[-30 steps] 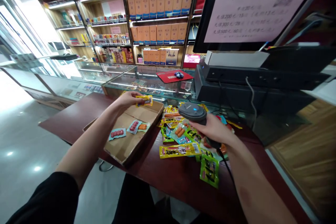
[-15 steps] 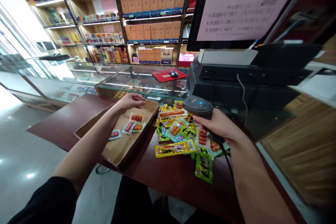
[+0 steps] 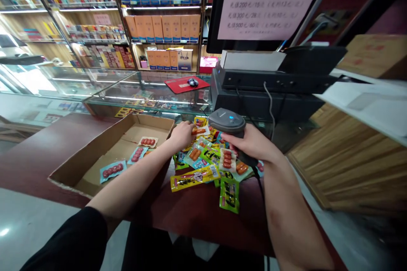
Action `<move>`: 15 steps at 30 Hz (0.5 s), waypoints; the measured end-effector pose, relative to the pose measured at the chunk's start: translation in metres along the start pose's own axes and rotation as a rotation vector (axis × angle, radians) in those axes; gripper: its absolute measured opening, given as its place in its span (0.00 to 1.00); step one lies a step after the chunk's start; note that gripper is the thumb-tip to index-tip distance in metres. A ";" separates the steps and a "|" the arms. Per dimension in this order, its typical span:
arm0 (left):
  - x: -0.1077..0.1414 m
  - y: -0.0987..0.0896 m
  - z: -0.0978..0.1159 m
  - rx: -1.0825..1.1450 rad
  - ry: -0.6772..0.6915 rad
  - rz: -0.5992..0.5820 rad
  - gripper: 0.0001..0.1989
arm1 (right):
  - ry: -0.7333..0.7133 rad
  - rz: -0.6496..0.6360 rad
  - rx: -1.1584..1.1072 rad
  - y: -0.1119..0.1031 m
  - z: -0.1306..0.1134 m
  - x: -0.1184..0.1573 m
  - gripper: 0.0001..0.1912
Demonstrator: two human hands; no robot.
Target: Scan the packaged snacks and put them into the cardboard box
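My left hand lies at the left edge of a heap of snack packets, its fingers closed over one end of a long sausage packet; the fingertips are partly hidden. In my right hand is a dark grey barcode scanner with a blue light on top, held over the heap's right side. The heap includes a yellow packet, a green packet and a packet of small red sausages. To the left, an open cardboard box holds several small sausage packets.
The dark red table carries the box and heap. Behind stands a glass counter with a red mouse pad and mouse. A monitor with a pink notice stands beyond the scanner, whose cable hangs beside my right forearm.
My left hand has moved right, from above the cardboard box to the sausage packet in the heap. The scanner stays in my right hand above the packets. The camera view has shifted right.
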State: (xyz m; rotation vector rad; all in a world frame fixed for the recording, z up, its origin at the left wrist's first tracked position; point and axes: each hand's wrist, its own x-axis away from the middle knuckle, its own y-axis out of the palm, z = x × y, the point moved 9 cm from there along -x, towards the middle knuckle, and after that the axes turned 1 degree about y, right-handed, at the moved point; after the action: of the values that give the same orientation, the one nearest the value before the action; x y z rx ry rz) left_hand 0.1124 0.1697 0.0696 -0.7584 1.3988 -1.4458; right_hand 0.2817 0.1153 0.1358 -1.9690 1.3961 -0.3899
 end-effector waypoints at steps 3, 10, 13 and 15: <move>0.002 0.019 -0.006 -0.013 0.015 -0.067 0.17 | -0.030 0.036 0.003 -0.001 -0.001 -0.002 0.15; 0.005 0.028 -0.014 0.015 0.020 -0.083 0.14 | -0.071 0.084 -0.017 0.002 -0.003 -0.004 0.18; 0.004 0.023 -0.016 0.087 -0.004 -0.071 0.11 | -0.067 0.082 -0.023 0.003 -0.004 -0.004 0.19; 0.002 0.014 -0.019 0.180 -0.013 -0.032 0.12 | -0.073 0.082 -0.021 0.002 -0.005 -0.004 0.19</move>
State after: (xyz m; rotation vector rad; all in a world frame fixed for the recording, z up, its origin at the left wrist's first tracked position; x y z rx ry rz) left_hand 0.0973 0.1761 0.0529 -0.6759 1.2326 -1.5652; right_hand 0.2756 0.1168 0.1384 -1.9165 1.4343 -0.2640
